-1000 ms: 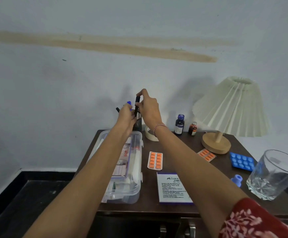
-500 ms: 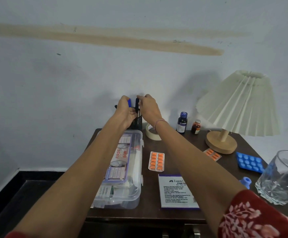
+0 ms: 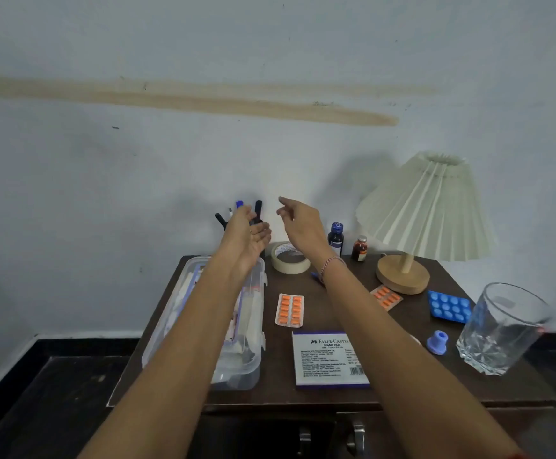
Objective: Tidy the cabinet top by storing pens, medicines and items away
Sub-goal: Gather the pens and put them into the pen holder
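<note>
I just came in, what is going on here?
A person is tidying the cabinet top. The left hand and the right hand are open and hold nothing, raised near the pens at the back. Medicines are not yet stored: an orange tablet strip, a second orange strip, a blue blister pack, a dark bottle and a brown bottle. A clear plastic box sits under the left arm. A tape roll, a stamp pad box, a glass and a lamp stand there too.
</note>
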Tool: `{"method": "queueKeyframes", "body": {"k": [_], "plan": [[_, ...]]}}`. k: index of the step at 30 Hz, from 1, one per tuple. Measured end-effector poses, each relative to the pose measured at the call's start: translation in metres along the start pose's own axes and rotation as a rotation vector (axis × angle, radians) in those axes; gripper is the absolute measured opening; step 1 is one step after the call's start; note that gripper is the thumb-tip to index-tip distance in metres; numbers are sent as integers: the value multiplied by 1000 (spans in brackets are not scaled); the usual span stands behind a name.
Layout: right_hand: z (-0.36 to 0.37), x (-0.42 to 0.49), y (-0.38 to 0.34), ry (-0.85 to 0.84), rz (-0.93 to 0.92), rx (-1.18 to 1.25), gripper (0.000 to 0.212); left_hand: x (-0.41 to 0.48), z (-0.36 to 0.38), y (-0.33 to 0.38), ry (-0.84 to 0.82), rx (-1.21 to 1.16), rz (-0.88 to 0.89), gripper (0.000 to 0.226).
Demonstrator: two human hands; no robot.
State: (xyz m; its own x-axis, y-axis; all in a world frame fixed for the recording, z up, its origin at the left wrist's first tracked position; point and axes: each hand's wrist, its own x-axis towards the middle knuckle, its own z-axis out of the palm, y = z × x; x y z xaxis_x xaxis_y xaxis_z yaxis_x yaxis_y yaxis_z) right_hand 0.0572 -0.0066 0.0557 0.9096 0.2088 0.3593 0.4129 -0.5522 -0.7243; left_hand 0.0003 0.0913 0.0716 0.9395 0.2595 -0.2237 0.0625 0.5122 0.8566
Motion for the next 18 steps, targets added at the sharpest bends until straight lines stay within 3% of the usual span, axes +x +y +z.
{"method": "queueKeyframes", "body": {"k": [7,10,18], "plan": [[-33,-62,21,60,75,239,32,-43,17,-51,-46,-90,-112,29],[-40,-74,37,68,135,286,31,-46,27,-65,-41,-98,-137,38],[-56,-79,82,-3,316,90,35,-38,46,-102,-5,-79,-242,51]]}}
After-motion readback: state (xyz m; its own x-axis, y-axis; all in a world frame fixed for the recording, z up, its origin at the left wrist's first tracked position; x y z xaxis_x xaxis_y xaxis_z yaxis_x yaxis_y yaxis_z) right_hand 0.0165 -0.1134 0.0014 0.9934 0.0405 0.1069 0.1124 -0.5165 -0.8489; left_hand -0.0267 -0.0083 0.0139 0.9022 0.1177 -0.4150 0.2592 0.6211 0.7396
